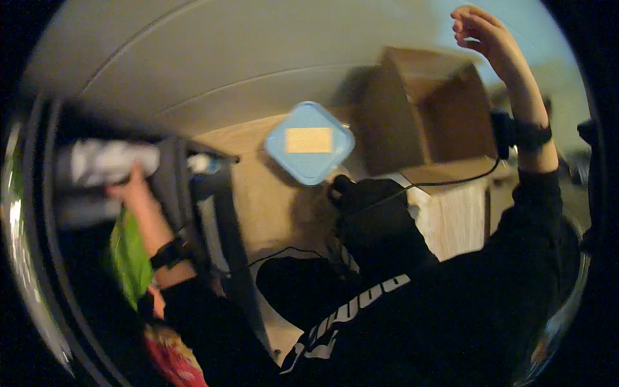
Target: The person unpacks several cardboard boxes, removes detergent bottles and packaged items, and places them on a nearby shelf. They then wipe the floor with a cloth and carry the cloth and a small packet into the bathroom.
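Note:
My left hand [128, 186] reaches into a dark shelf at the left and touches the lower side of a white, blurred package [113, 162]; whether its fingers grip the package is not plain. Below the wrist hangs a bright green bag [130, 256]. At the upper right my right hand [476, 31] is raised above an open cardboard box [454, 116], its fingers loosely curled and apart, holding nothing visible. Between the two hands, in the middle, a plastic container with a light blue lid [309, 167] bears a plain rectangular yellowish label [308, 140].
The shelf's dark frame [225, 213] runs beside my left arm. A red package [176, 358] lies at the lower left. A small white and blue item [205, 164] is near the shelf edge. A black cable [454, 182] runs from my right wrist strap across to the dark clothing.

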### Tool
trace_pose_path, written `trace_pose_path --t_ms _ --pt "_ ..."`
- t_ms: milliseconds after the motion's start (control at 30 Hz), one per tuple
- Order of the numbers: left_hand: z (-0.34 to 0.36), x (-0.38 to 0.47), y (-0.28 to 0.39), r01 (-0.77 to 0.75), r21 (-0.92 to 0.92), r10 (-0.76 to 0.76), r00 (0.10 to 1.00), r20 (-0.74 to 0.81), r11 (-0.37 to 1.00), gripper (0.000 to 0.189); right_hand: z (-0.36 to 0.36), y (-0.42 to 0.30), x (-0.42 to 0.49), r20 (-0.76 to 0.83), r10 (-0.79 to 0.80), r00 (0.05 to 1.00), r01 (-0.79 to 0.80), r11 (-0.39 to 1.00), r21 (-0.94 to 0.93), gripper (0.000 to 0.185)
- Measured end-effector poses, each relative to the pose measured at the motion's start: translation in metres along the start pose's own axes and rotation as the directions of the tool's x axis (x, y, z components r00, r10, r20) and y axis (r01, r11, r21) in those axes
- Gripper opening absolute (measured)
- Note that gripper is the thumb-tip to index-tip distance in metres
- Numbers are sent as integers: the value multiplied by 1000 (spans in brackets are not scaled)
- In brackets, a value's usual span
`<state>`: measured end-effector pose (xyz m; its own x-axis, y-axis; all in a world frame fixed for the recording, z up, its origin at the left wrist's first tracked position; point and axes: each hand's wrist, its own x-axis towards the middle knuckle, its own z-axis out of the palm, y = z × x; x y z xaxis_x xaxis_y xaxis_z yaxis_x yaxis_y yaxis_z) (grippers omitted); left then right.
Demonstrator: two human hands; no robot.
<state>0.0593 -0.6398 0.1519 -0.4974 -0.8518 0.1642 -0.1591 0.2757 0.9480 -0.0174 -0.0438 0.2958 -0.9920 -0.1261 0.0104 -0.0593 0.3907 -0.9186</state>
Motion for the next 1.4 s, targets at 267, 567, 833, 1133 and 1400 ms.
trace_pose_path --t_ms 267,567,833,1133,1400 --pt "21 -1 1 83 -93 -84 996 -10 992 91 -32 188 20 41 665 745 -542 640 -544 27" --pt "-4 -24 10 52 44 -54 998 41 998 88 25 317 97 354 782 513 -393 581 -713 29" --pt "-20 -102 14 -19 22 12 959 282 1000 82 17 357 112 398 830 390 -262 514 -816 29" --pt "-27 -133 27 -119 275 -6 909 416 954 57 0 352 57 495 738 458 -576 671 -467 28" --pt "-42 -62 23 -367 881 135 930 341 301 35 -25 279 25 513 596 618 -620 771 -149 28"
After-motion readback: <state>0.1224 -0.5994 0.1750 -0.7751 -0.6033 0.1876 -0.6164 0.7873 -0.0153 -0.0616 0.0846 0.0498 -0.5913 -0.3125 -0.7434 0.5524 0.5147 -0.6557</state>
